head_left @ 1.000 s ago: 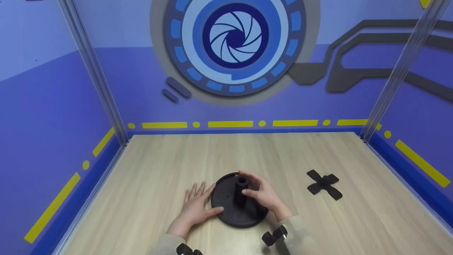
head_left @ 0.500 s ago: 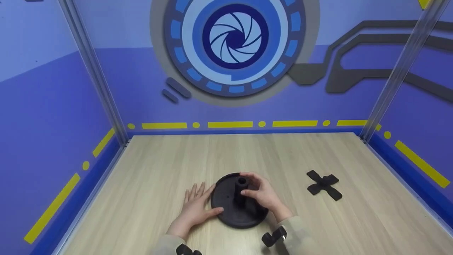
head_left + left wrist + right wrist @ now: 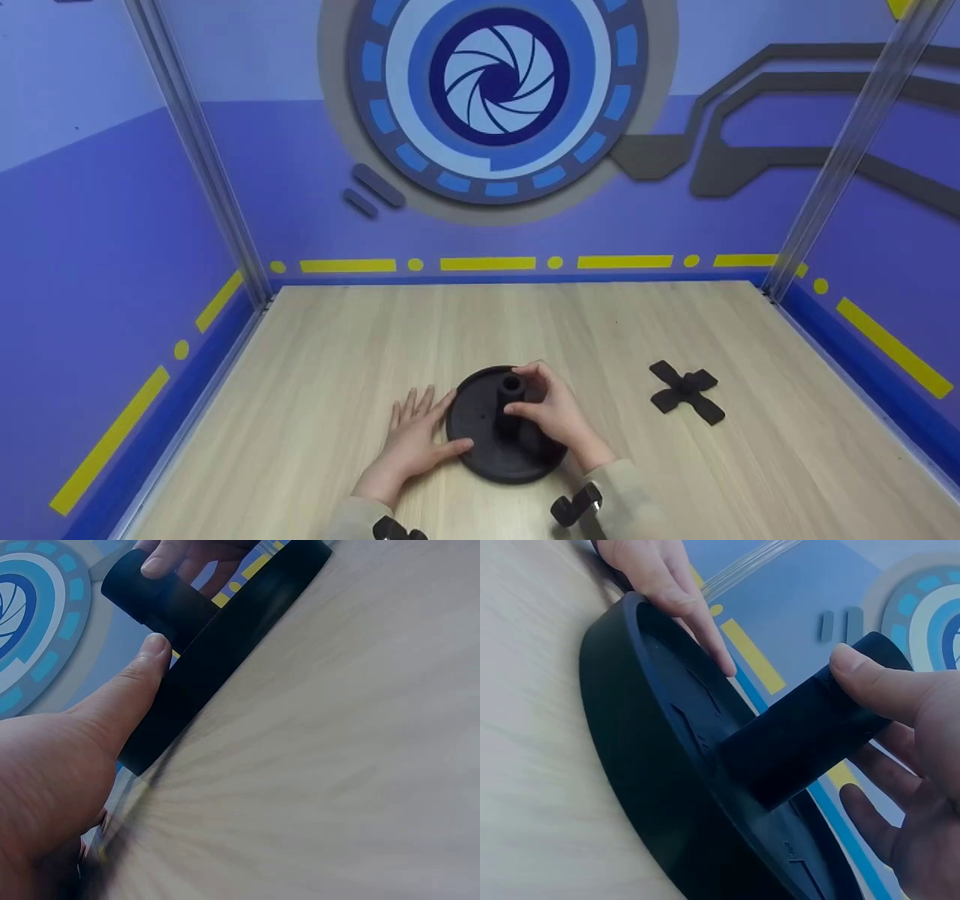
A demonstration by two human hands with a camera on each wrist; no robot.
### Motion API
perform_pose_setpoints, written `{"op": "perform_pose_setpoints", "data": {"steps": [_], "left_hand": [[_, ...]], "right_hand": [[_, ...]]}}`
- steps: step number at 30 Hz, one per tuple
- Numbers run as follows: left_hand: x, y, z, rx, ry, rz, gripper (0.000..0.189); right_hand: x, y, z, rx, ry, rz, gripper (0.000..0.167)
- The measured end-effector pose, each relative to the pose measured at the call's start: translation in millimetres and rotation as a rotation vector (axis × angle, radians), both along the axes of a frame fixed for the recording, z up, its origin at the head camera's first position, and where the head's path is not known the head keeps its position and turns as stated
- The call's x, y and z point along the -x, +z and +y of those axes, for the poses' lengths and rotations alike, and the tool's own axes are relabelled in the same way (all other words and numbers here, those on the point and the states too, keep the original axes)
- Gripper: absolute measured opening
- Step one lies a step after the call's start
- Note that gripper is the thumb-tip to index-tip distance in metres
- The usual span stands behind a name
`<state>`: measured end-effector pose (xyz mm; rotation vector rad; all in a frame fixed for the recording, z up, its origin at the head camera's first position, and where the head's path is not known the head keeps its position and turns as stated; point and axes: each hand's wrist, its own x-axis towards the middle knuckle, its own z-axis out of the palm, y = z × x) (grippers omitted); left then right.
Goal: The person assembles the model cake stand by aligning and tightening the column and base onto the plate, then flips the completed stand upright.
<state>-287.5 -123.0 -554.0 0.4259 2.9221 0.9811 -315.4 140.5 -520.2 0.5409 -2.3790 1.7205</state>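
A round black base (image 3: 472,442) with a raised rim lies flat on the wooden table. From its middle rises a black tube (image 3: 510,409), hollow at the top. My right hand (image 3: 559,412) grips this tube, thumb on the near side and fingers behind it, as the thumb in the right wrist view shows on the tube (image 3: 810,727). With fingers spread flat, my left hand (image 3: 416,442) rests against the left side of the base, its thumb over the rim. In the left wrist view that thumb lies along the edge of the base (image 3: 225,652).
A black four-bladed cross piece (image 3: 685,390) with a raised hub lies to the right of the base on the table (image 3: 360,337). Blue printed panels (image 3: 300,187) and metal posts (image 3: 202,150) enclose the table at the back and sides.
My right thumb and fingers have shifted slightly to the left around the tube. The left hand, the base and the cross piece have stayed in place.
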Motion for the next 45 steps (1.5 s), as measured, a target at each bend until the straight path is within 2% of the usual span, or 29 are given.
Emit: {"op": "perform_pose_setpoints", "data": {"steps": [10,16,19,22,27,31,38,45], "left_hand": [[-1.4,0.6,0.7,0.002,0.005,0.001,0.096],[-2.2,0.9,1.5,0.009,0.008,0.008,0.096],[-2.4,0.9,1.3,0.01,0.01,0.002,0.096],[-2.7,1.6,1.6,0.006,0.009,0.003,0.096],[-1.9,0.8,1.4,0.004,0.01,0.001,0.095],[-0.8,-1.6,0.9,0.014,0.013,-0.009,0.094],[-0.1,-1.4,0.7,0.014,0.013,0.0,0.095],[0.5,-1.0,0.2,0.011,0.005,0.01,0.095]], "right_hand": [[-1.9,-7.3,-6,-0.014,-0.073,0.067,0.054],[-1.2,-7.8,-6,-0.03,-0.053,0.057,0.062],[0.3,-6.0,-2,-0.022,0.007,0.029,0.069],[1.9,-3.2,5,0.017,0.105,-0.004,0.073],[4.3,0.7,14,0.081,0.302,-0.011,0.064],[4.6,1.1,15,0.1,0.359,-0.029,0.057],[3.2,3.1,12,0.047,0.287,-0.02,0.052],[3.1,4.4,11,0.044,0.206,-0.054,0.051]]}}
